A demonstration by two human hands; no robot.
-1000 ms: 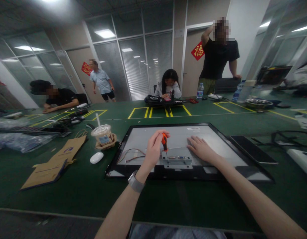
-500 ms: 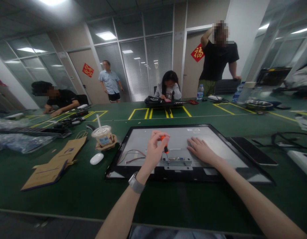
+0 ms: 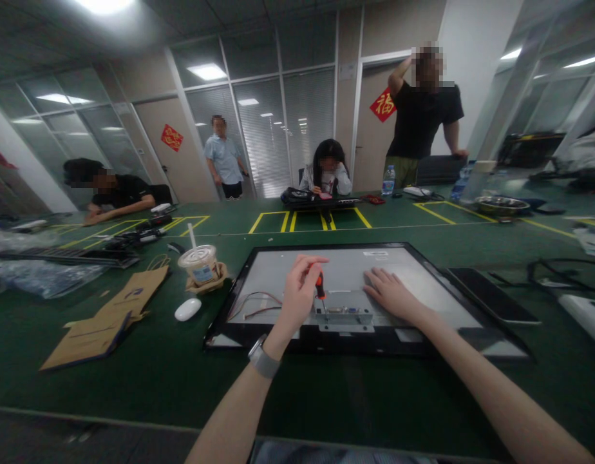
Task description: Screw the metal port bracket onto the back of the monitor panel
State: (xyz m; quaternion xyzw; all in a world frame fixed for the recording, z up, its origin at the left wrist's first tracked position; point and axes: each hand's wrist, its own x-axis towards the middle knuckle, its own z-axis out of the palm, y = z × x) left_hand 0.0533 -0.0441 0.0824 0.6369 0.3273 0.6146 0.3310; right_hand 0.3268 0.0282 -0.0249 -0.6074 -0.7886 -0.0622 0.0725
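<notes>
A display panel (image 3: 336, 270) lies flat on the green table, its grey back facing up inside a black frame. My left hand (image 3: 301, 287), with a watch at the wrist, is closed on a screwdriver (image 3: 320, 288) with an orange and black handle. The screwdriver stands nearly upright, its tip at the left end of a metal bracket (image 3: 346, 319) holding connector ports. Flat on the grey back rests my right hand (image 3: 391, 293), fingers stretched out. Thin cables (image 3: 259, 303) lie on the panel left of my left hand.
Left of the panel are a white mouse (image 3: 187, 309), an iced drink cup (image 3: 201, 265) in a carrier and a brown paper bag (image 3: 118, 309). A black phone-like slab (image 3: 491, 295) lies at the right. Several people sit or stand across the table (image 3: 181, 399).
My left fingers have shifted slightly around the screwdriver handle, while its tip stays at the bracket. My right hand has not moved. A standing person in the background has moved to the right.
</notes>
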